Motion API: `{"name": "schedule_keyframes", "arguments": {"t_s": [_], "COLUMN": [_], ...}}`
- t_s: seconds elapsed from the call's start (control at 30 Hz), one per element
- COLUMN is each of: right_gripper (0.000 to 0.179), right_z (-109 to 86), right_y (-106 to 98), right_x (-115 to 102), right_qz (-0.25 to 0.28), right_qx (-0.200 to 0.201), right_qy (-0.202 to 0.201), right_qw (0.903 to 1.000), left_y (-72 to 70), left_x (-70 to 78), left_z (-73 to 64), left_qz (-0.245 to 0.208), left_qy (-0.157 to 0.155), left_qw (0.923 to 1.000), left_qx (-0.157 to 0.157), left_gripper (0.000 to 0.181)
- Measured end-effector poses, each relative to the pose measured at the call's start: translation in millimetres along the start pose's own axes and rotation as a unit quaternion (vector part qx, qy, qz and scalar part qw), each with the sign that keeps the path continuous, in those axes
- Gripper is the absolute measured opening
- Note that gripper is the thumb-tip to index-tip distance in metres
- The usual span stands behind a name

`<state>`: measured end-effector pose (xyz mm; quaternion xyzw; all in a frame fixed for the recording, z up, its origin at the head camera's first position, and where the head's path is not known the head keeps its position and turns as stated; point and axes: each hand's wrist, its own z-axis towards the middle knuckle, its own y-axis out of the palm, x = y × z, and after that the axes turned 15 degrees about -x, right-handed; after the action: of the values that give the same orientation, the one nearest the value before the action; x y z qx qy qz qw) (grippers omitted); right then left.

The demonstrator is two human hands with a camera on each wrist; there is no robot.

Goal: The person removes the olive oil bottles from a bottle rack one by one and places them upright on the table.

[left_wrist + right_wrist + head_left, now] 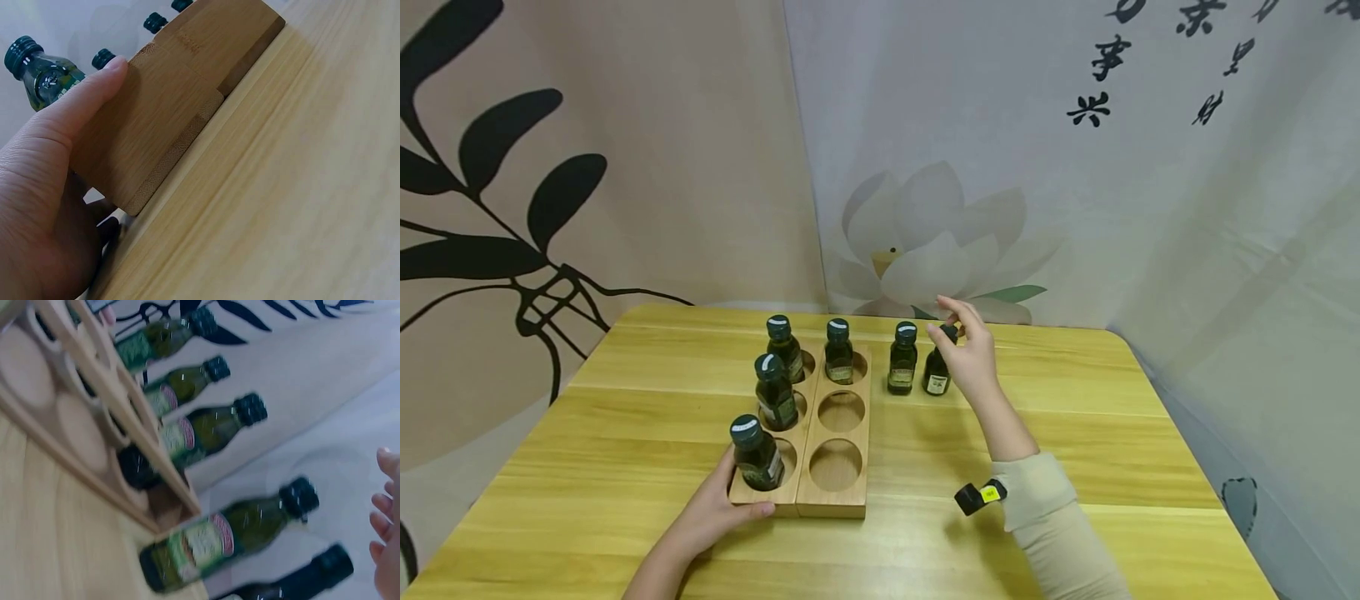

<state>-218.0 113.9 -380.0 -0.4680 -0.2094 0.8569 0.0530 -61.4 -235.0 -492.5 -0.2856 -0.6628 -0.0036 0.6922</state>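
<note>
My left hand [711, 508] grips the front left corner of a two-row wooden bottle rack [867, 433]; its thumb [94, 94] lies along the front face. Three small green glass bottles with dark caps, front [758, 458], middle [777, 396] and back [786, 346], stand in the left row. Another bottle [838, 354] stands in the back hole of the right row. Right of the rack, one labelled bottle [902, 362] stands on the table beside a darker bottle [936, 371]. My right hand [973, 354] is by that darker bottle's cap, fingers apart; the right wrist view shows a gap between them.
The two front holes of the right row show their round wooden bottoms [837, 465]. A wooden table [1037, 542] carries everything. Printed cloth [700, 167] hangs behind its back edge. A small black device [979, 497] is strapped at my right wrist.
</note>
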Motion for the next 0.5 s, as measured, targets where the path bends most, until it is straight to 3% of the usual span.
{"name": "schedule_keyframes", "arguments": {"t_s": [0.2, 0.27, 0.5], "right_gripper": [0.039, 0.039, 0.043], "right_z": [3.9, 6.0, 18.6], "right_y": [14, 20, 49], "right_x": [-47, -54, -27], "right_qz": [0.021, 0.025, 0.035], "right_qx": [-0.023, -0.03, -0.048], "right_qy": [-0.012, -0.027, -0.06], "right_qw": [0.9994, 0.9989, 0.9964], "left_y": [-0.1, -0.2, -0.3], "left_x": [1.0, 1.4, 2.2], "left_z": [0.0, 0.0, -0.3], "left_qz": [0.003, 0.002, -0.001], "left_qy": [0.0, -0.001, -0.004], "left_qw": [1.0, 1.0, 1.0], "left_qx": [0.0, 0.0, 0.0], "left_gripper": [0.11, 0.11, 0.109]}}
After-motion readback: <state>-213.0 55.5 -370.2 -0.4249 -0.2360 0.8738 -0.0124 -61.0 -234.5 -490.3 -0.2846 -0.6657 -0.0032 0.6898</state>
